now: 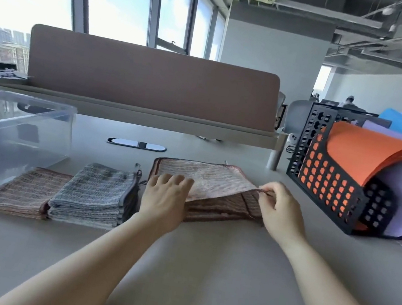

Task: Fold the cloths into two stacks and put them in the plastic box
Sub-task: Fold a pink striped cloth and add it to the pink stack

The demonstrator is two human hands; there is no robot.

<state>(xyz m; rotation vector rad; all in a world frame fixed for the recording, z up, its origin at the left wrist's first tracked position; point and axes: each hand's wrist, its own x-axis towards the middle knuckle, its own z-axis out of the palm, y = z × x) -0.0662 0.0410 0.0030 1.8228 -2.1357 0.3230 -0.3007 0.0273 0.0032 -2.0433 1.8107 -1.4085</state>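
A pinkish-brown striped cloth [211,181] lies on the table, its near right corner lifted and partly folded over. My right hand [280,206] pinches that lifted corner. My left hand [164,197] rests flat on the cloth's near left part, fingers spread. To the left sit two folded piles side by side: a grey striped one [96,193] and a brown striped one [23,192]. The clear plastic box [12,119] stands at the far left, with nothing visible inside it.
A black perforated file rack [332,191] holding orange, purple and blue sheets stands at the right. A brown desk divider [151,79] runs across the back. A cable port [137,144] is set in the table beyond the cloths.
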